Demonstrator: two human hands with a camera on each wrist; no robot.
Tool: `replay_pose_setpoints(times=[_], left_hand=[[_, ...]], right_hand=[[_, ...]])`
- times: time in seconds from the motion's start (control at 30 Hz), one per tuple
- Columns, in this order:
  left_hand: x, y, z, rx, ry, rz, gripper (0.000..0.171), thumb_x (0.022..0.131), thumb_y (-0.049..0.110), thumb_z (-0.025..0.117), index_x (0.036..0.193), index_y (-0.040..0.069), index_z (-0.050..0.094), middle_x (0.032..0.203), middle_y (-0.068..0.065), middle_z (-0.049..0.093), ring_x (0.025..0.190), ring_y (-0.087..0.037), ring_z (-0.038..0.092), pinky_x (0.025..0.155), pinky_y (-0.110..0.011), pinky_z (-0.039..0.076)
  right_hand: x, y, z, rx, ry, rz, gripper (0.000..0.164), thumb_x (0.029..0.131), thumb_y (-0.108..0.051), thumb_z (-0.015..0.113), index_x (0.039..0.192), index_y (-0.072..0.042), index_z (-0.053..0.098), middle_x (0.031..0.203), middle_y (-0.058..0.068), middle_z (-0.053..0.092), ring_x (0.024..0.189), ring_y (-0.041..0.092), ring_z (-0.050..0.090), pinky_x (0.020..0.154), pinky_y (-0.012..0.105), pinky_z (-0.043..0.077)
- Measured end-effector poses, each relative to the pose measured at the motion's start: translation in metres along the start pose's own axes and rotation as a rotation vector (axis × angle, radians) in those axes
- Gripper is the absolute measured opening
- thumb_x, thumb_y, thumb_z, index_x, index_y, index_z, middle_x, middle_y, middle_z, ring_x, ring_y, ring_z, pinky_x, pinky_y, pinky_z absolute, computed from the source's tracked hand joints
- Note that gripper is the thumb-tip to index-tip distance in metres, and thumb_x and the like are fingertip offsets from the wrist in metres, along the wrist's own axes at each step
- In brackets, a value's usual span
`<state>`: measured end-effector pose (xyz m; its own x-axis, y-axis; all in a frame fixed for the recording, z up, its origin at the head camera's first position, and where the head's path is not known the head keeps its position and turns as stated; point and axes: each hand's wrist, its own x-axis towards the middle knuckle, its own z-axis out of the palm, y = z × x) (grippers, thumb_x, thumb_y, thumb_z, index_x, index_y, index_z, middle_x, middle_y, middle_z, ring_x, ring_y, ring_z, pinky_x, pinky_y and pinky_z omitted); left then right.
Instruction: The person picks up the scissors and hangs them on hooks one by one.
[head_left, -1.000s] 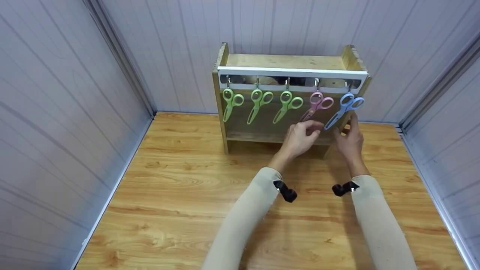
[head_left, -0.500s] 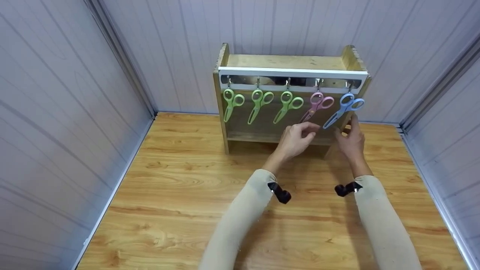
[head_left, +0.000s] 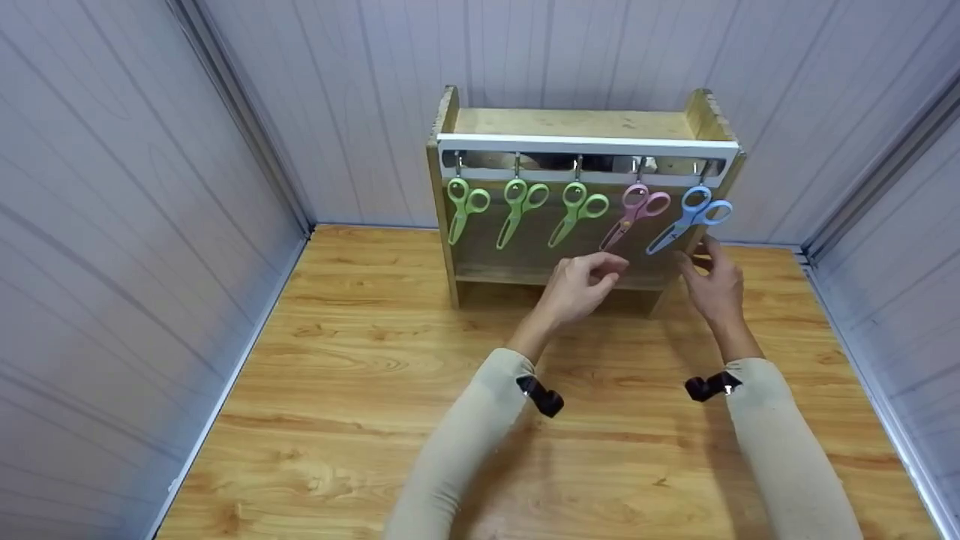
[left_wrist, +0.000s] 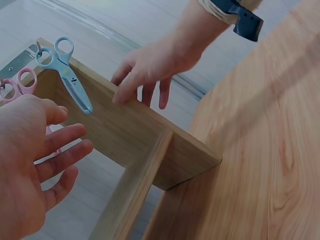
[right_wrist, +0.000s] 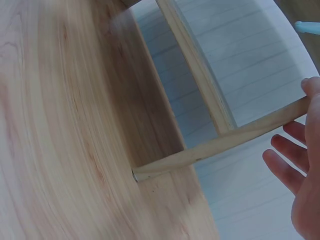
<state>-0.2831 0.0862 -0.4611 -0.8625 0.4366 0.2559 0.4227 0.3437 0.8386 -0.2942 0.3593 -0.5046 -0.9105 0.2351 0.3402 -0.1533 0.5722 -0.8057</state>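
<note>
On the hooks of a white-framed rail (head_left: 480, 142) across a small wooden shelf (head_left: 570, 122) hang three green scissors (head_left: 516, 208), one pink pair of scissors (head_left: 634, 211) and, at the right end, blue scissors (head_left: 686, 217). My left hand (head_left: 576, 289) is just below the pink pair, holding nothing, its fingers loosely bent and spread in the left wrist view. My right hand (head_left: 716, 289) is at the shelf's right side panel (right_wrist: 215, 148). Its thumb is at the panel's front edge and the other fingers are spread along the outer side.
The shelf stands on a wood-grain floor (head_left: 337, 420), close to a pale panelled back wall (head_left: 360, 112). Similar walls rise on the left (head_left: 112, 247) and right (head_left: 892, 292). A lower board (left_wrist: 142, 185) spans the shelf between its sides.
My left hand has drawn back down and to the left, away from the blue scissors. My right hand has shifted slightly right and down. The scissors hang on the same hooks.
</note>
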Motion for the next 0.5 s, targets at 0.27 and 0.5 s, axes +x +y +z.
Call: replay_pose_setpoints(times=[0.27,0.5], left_hand=[[-0.016,-0.001,-0.015,0.035,-0.02,0.024,0.027,0.114,0.015,0.065,0.136,0.01,0.079,0.135,-0.007,0.084,0.12,-0.023,0.081,0.105,-0.04,0.065],[-0.028,-0.003,-0.034,0.086,-0.016,0.075,0.025,0.113,0.013,0.065,0.131,0.009,0.081,0.131,-0.009,0.085,0.12,-0.023,0.083,0.102,-0.028,0.065]], right_hand=[[-0.007,-0.004,-0.009,-0.08,0.114,-0.065,0.034,0.11,-0.021,0.069,0.137,-0.003,0.077,0.121,0.025,0.083,0.106,0.01,0.08,0.083,-0.002,0.045],[-0.012,-0.004,-0.019,-0.125,0.142,-0.125,0.028,0.109,-0.017,0.068,0.125,0.003,0.081,0.115,0.028,0.084,0.09,-0.037,0.05,0.078,-0.006,0.039]])
